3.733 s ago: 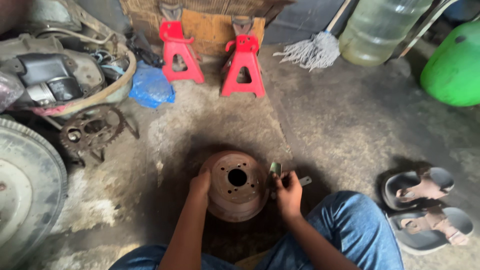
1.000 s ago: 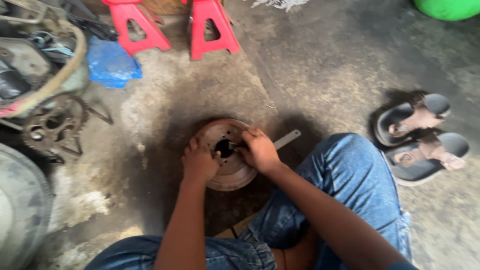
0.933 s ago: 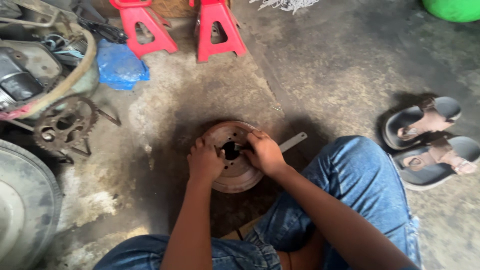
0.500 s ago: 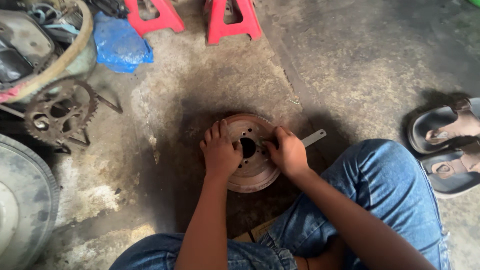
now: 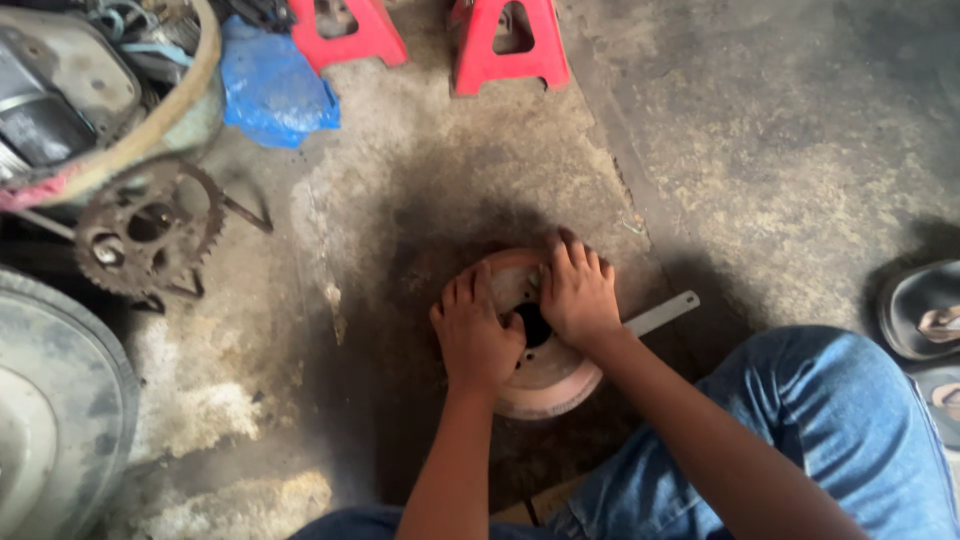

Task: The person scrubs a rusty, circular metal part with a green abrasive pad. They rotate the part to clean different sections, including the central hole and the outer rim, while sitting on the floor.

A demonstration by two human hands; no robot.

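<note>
**Both hands on a rusty brake drum, workshop floor**

Rusty round brake drum flat on the stained concrete floor, near the middle of the view, just in front of a knee in blue jeans. Dark centre hole showing between the two hands, a few small bolt holes around it.

Left hand laid palm down on the drum's left part, fingers stretched toward the far rim, slightly spread, nothing clasped inside it. Right hand palm down on the far right part of the drum face, fingers bent and bunched at the far rim; whether anything small sits under those fingertips, cannot tell. Thumbs of both close to the centre hole, hands almost touching.

Flat grey metal bar on the floor just right of the drum, its near end hidden under the right wrist, its far end pointing right.

Far side: two red jack stands, a crumpled blue plastic bag left of them. Far left: rusted toothed sprocket, a basin of engine parts beyond it, part of a big grey wheel at the left edge. Right edge: dark sandals, well apart from the drum.
</note>
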